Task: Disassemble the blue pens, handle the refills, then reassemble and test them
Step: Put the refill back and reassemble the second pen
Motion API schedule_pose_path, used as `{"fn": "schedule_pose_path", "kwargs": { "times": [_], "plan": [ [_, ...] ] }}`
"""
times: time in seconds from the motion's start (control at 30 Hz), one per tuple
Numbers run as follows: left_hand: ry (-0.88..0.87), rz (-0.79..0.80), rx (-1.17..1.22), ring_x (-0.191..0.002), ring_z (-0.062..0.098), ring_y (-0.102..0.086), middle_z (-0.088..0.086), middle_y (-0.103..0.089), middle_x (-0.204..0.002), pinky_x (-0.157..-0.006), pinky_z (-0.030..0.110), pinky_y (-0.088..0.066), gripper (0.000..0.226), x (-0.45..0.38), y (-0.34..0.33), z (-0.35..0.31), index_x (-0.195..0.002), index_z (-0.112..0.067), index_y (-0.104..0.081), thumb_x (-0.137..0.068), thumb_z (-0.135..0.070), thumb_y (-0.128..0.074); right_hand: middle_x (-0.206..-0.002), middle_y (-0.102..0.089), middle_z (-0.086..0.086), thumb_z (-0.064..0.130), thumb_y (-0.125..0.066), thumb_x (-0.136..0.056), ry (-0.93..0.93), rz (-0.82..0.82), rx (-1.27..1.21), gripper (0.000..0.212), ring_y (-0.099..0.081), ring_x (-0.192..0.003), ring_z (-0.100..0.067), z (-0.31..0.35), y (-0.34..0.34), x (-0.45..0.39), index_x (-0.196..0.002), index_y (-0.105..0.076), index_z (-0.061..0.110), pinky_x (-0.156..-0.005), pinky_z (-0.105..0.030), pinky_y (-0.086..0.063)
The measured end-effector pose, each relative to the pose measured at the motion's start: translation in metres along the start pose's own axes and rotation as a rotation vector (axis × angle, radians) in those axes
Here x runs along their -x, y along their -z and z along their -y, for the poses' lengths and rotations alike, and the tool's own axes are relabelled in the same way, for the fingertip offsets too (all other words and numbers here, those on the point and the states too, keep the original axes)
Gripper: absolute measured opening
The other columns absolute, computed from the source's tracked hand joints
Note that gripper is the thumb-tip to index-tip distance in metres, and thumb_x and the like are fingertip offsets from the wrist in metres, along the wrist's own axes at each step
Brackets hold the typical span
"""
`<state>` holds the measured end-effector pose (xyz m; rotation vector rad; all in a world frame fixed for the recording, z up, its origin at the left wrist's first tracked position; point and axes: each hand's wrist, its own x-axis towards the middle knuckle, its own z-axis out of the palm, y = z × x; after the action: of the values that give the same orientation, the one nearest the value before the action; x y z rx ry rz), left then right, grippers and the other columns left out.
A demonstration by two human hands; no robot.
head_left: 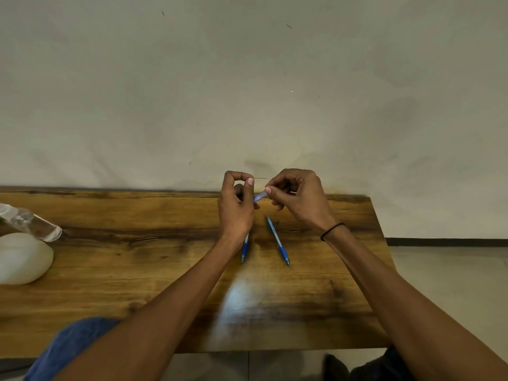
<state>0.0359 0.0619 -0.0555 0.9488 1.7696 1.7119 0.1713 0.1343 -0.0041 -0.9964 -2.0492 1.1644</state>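
While both hands point(237, 204) pinch — pen barrel point(259, 196), refill point(260, 178)

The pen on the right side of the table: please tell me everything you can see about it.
The right pen is a slim blue pen that looks like plastic, with a paler, clear-looking upper barrel and a darker blue grip section near its tip. It looks fully assembled. It lies flat on the wooden table, slanted, tip toward the person and the other end toward the wall. Neither hand touches it; it lies apart from the other pen beside it.
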Motion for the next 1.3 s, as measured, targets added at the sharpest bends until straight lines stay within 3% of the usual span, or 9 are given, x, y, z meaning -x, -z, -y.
{"fn": "schedule_pose_path", "kwargs": {
  "times": [0.23, 0.33, 0.47, 0.67, 0.77, 0.87, 0.97, 1.17, 1.3],
  "plan": [
    [-0.035, -0.033, -0.079, -0.054, 0.005, -0.061, -0.001, -0.062, -0.071, -0.061, 0.049, -0.060, 0.013, 0.001, -0.001, 0.002, -0.117, -0.014, -0.053, -0.111, -0.025, -0.054, -0.073, -0.075, -0.006, 0.014, -0.079, -0.092, -0.011, 0.119, 0.031, 0.007, -0.073, -0.061, -0.015, 0.001, 0.008, -0.001, -0.092, -0.079, 0.006, -0.058, -0.021, -0.057],
    [-0.032, -0.015, -0.067, -0.054, 0.005, -0.059, -0.001, -0.061, -0.070, -0.059, 0.045, -0.058, 0.013, 0.002, -0.002, 0.002, -0.116, -0.014, -0.053, -0.111, -0.026, -0.054, -0.071, -0.075, -0.005, 0.013, -0.079, -0.091, -0.021, 0.106, 0.041, 0.007, -0.072, -0.058, -0.013, -0.001, 0.005, 0.000, -0.091, -0.079, 0.006, -0.058, -0.020, -0.057],
    [0.018, 0.042, 0.039, -0.062, 0.007, -0.058, 0.004, -0.060, -0.074, -0.059, 0.029, -0.053, 0.015, 0.004, -0.005, 0.001, -0.119, -0.012, -0.051, -0.112, -0.025, -0.051, -0.072, -0.074, -0.005, 0.008, -0.078, -0.091, -0.005, 0.022, 0.026, 0.004, -0.071, -0.058, -0.013, -0.002, -0.002, 0.004, -0.091, -0.079, 0.004, -0.057, -0.022, -0.058],
    [0.172, -0.008, 0.216, -0.065, 0.010, -0.058, 0.007, -0.059, -0.076, -0.060, 0.025, -0.052, 0.017, -0.001, -0.005, -0.003, -0.123, -0.010, -0.051, -0.112, -0.023, -0.050, -0.090, -0.077, 0.001, 0.003, -0.078, -0.089, 0.016, 0.012, -0.080, 0.017, -0.075, -0.071, -0.009, 0.003, -0.010, 0.008, -0.106, -0.078, 0.008, -0.068, -0.021, -0.061],
    [0.149, -0.001, 0.199, -0.066, 0.011, -0.058, 0.009, -0.058, -0.076, -0.060, 0.024, -0.053, 0.014, 0.000, -0.005, -0.004, -0.122, -0.011, -0.052, -0.112, -0.022, -0.052, -0.092, -0.074, 0.005, 0.005, -0.079, -0.089, 0.061, 0.018, 0.091, 0.015, -0.073, -0.077, -0.007, 0.002, -0.005, 0.007, -0.103, -0.077, 0.012, -0.067, -0.021, -0.060],
    [0.139, -0.002, 0.163, -0.065, 0.010, -0.057, 0.005, -0.056, -0.071, -0.057, 0.024, -0.053, 0.014, 0.002, -0.006, -0.003, -0.119, -0.011, -0.054, -0.112, -0.022, -0.053, -0.094, -0.071, 0.001, 0.009, -0.081, -0.088, 0.182, 0.058, 0.389, 0.014, -0.065, -0.082, -0.012, 0.001, 0.007, 0.007, -0.101, -0.077, 0.014, -0.075, -0.032, -0.060],
    [0.180, -0.026, 0.124, -0.062, 0.004, -0.059, 0.003, -0.060, -0.072, -0.057, 0.021, -0.053, 0.012, 0.000, -0.005, 0.000, -0.118, -0.014, -0.057, -0.111, -0.023, -0.053, -0.097, -0.067, -0.001, 0.010, -0.080, -0.088, 0.220, 0.065, 0.494, 0.014, -0.062, -0.085, -0.015, -0.003, 0.016, 0.008, -0.101, -0.077, 0.015, -0.075, -0.038, -0.058],
    [0.277, -0.067, 0.162, -0.064, 0.005, -0.058, 0.001, -0.063, -0.074, -0.064, 0.031, -0.053, 0.005, -0.005, 0.001, 0.002, -0.111, -0.022, -0.059, -0.111, -0.021, -0.054, -0.098, -0.063, -0.006, 0.011, -0.077, -0.091, 0.115, 0.027, 0.598, 0.010, -0.060, -0.087, -0.021, -0.027, 0.031, 0.006, -0.102, -0.076, 0.012, -0.075, -0.041, -0.055],
    [0.310, -0.054, 0.183, -0.062, 0.003, -0.058, -0.001, -0.063, -0.072, -0.063, 0.028, -0.053, 0.006, -0.005, 0.001, 0.001, -0.108, -0.024, -0.060, -0.110, -0.021, -0.056, -0.098, -0.070, -0.011, 0.009, -0.072, -0.092, -0.069, 0.067, 0.753, 0.008, -0.066, -0.091, -0.029, -0.052, 0.031, 0.004, -0.100, -0.073, 0.010, -0.080, -0.045, -0.057]
  ]
}}
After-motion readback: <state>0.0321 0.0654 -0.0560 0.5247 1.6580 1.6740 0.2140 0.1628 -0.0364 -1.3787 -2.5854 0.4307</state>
